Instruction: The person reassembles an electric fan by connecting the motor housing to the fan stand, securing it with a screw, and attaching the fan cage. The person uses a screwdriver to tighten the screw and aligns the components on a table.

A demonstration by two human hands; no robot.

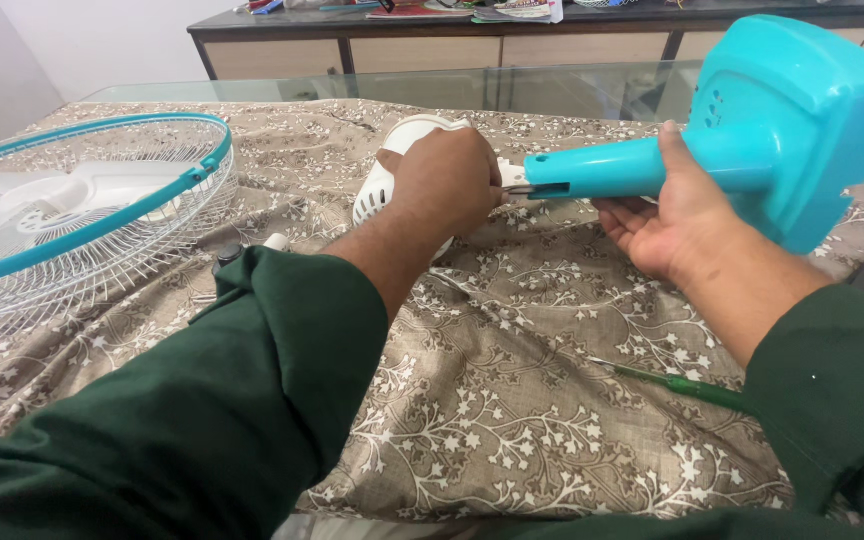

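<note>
A turquoise fan stand (752, 140) lies nearly level above the worktop (512, 400), its neck pointing left, its boxy base at the right edge. The right hand (667, 215) cups the neck from below, fingers curled around it. The left hand (447, 180) grips the white motor housing (392, 165) at the neck's tip. The fan grille (72, 210) lies far left; a green screwdriver (687, 387) rests on open patterned cloth nearer the person.

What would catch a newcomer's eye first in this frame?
The bright turquoise plastic fan stand at upper right, its neck gripped by the right hand. At centre, the left hand covers a white vented motor housing meeting that neck. A turquoise-rimmed wire fan guard lies at left on the floral brown cloth.
</note>
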